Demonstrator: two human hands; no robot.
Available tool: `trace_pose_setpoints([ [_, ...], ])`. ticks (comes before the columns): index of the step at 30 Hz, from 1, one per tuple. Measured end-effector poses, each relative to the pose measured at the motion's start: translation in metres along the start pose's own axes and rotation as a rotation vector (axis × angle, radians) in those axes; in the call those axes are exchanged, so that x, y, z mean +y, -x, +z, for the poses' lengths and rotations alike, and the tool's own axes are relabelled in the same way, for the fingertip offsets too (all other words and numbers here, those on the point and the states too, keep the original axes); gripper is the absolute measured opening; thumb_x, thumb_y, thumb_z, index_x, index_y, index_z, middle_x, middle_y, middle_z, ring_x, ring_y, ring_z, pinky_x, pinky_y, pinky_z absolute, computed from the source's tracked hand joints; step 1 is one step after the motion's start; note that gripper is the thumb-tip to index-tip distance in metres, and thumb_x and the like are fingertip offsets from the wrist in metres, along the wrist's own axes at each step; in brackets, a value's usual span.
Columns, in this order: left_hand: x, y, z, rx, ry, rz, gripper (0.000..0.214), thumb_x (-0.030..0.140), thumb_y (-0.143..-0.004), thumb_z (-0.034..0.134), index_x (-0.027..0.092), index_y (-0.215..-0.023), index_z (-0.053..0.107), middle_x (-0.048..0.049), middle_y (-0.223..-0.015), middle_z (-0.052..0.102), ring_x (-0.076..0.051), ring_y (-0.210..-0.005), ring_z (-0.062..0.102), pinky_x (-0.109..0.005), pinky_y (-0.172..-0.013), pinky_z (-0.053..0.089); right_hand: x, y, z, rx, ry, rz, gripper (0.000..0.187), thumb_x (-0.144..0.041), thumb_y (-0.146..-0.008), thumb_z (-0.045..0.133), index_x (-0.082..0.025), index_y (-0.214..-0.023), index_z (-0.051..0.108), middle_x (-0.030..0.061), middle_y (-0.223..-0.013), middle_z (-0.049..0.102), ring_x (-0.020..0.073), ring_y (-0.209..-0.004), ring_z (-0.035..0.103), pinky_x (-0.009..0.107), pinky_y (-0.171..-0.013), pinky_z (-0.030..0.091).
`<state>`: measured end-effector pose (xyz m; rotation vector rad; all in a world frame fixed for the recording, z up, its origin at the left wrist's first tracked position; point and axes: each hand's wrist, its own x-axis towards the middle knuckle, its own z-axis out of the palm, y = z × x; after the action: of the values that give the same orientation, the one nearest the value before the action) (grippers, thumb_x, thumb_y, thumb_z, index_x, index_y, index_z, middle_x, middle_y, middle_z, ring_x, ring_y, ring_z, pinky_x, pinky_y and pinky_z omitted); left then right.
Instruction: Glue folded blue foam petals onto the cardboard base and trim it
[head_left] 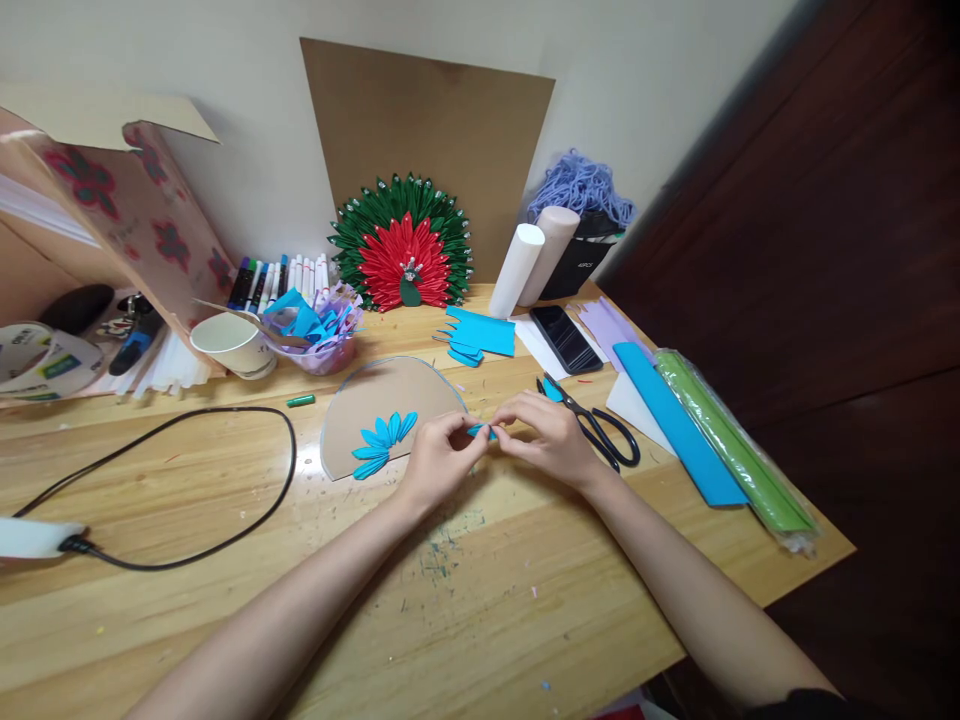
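Between my two hands is a small blue paper petal (480, 431). My left hand (444, 455) pinches one end of it, and my right hand (546, 436) grips the other end with fingertips and thumb. Beside my left hand lies a rounded cardboard piece (375, 390) with a pale blue edge. Several folded blue petals (384, 441) fan out on its lower part. Black-handled scissors (596, 425) rest just past my right hand, with a scrap of blue paper at their blades.
Cut blue paper (484, 332), a phone (566, 340) and rolled blue paper (675, 425) lie to the right. A red and green paper peacock (405, 250) leans at the back. A scrap-filled bowl (326, 352), paper cup (232, 345) and black cable (292, 460) are left.
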<state>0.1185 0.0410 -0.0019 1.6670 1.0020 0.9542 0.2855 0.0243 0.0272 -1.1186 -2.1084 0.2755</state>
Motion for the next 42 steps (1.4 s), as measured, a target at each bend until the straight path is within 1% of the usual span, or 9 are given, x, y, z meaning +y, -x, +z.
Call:
trace_pose_setpoints([
  [5, 0.000, -0.002, -0.002, -0.041, 0.110, -0.086, 0.026, 0.034, -0.079, 0.055, 0.012, -0.078, 0.067, -0.0048, -0.069, 0.066, -0.014, -0.061, 0.056, -0.023, -0.059, 0.043, 0.004, 0.002, 0.000, -0.030, 0.059, -0.074, 0.009, -0.017, -0.083, 0.051, -0.020, -0.084, 0.060, 0.0050, -0.078, 0.066, 0.0165, -0.073, 0.058, 0.031, -0.068, 0.046],
  [9, -0.001, -0.003, -0.002, -0.029, 0.123, -0.106, 0.024, 0.033, -0.078, 0.055, 0.013, -0.077, 0.067, -0.0044, -0.069, 0.066, -0.015, -0.064, 0.058, -0.025, -0.063, 0.045, 0.007, 0.004, 0.000, -0.087, 0.113, -0.129, 0.015, -0.017, -0.085, 0.048, -0.021, -0.089, 0.061, 0.0063, -0.084, 0.067, 0.0174, -0.077, 0.060, 0.032, -0.072, 0.047],
  [12, -0.002, -0.003, -0.001, -0.004, 0.120, -0.105, 0.024, 0.034, -0.077, 0.055, 0.013, -0.077, 0.067, -0.0045, -0.071, 0.067, -0.015, -0.064, 0.058, -0.024, -0.062, 0.045, 0.005, 0.003, -0.001, -0.097, 0.123, -0.116, 0.015, -0.017, -0.085, 0.049, -0.021, -0.092, 0.061, 0.0070, -0.087, 0.067, 0.0182, -0.081, 0.060, 0.033, -0.075, 0.048],
  [17, -0.002, -0.002, -0.001, 0.017, 0.082, -0.087, 0.027, 0.035, -0.079, 0.055, 0.012, -0.080, 0.067, -0.0057, -0.072, 0.068, -0.014, -0.062, 0.059, -0.024, -0.059, 0.044, -0.002, -0.001, -0.001, -0.030, -0.022, 0.069, 0.011, -0.018, -0.081, 0.054, -0.019, -0.087, 0.063, 0.0056, -0.082, 0.066, 0.0158, -0.074, 0.059, 0.029, -0.069, 0.049],
  [27, 0.001, 0.002, 0.000, 0.083, -0.285, 0.088, 0.020, 0.025, -0.080, 0.051, 0.015, -0.070, 0.065, -0.0018, -0.061, 0.061, -0.012, -0.056, 0.051, -0.023, -0.055, 0.038, -0.001, 0.001, 0.006, -0.024, -0.172, 0.331, 0.008, -0.023, -0.075, 0.060, -0.017, -0.072, 0.062, 0.0029, -0.069, 0.063, 0.0119, -0.060, 0.056, 0.023, -0.056, 0.047],
  [31, 0.002, 0.003, -0.001, 0.086, -0.192, 0.130, 0.016, 0.019, -0.080, 0.051, 0.016, -0.086, 0.066, -0.0047, -0.079, 0.066, -0.014, -0.070, 0.059, -0.023, -0.064, 0.044, 0.003, 0.002, 0.008, -0.039, -0.373, 0.576, 0.016, -0.029, -0.071, 0.064, -0.014, -0.071, 0.064, 0.0030, -0.064, 0.063, 0.0112, -0.055, 0.056, 0.022, -0.051, 0.046],
  [34, 0.002, 0.003, -0.002, 0.044, -0.134, 0.219, 0.021, 0.020, -0.082, 0.052, 0.018, -0.099, 0.065, -0.0066, -0.092, 0.065, -0.015, -0.081, 0.060, -0.025, -0.071, 0.046, 0.005, 0.001, 0.008, -0.057, -0.499, 0.713, 0.020, -0.031, -0.066, 0.067, -0.012, -0.071, 0.064, 0.0045, -0.067, 0.065, 0.0122, -0.057, 0.058, 0.024, -0.055, 0.047],
  [38, 0.001, 0.003, -0.002, 0.006, -0.181, 0.293, 0.022, 0.023, -0.085, 0.051, 0.020, -0.100, 0.066, -0.0056, -0.085, 0.063, -0.014, -0.077, 0.058, -0.024, -0.068, 0.045, 0.005, -0.003, 0.003, -0.084, -0.571, 0.776, 0.019, -0.030, -0.064, 0.067, -0.012, -0.069, 0.065, 0.0047, -0.068, 0.067, 0.0130, -0.061, 0.060, 0.026, -0.061, 0.048],
  [42, -0.002, 0.002, -0.003, 0.009, -0.288, 0.384, 0.022, 0.022, -0.086, 0.049, 0.019, -0.099, 0.066, -0.0056, -0.081, 0.062, -0.014, -0.075, 0.057, -0.024, -0.066, 0.044, 0.003, -0.005, -0.001, -0.129, -0.594, 0.788, 0.019, -0.031, -0.066, 0.065, -0.013, -0.066, 0.066, 0.0022, -0.061, 0.064, 0.0111, -0.056, 0.056, 0.024, -0.056, 0.044],
])
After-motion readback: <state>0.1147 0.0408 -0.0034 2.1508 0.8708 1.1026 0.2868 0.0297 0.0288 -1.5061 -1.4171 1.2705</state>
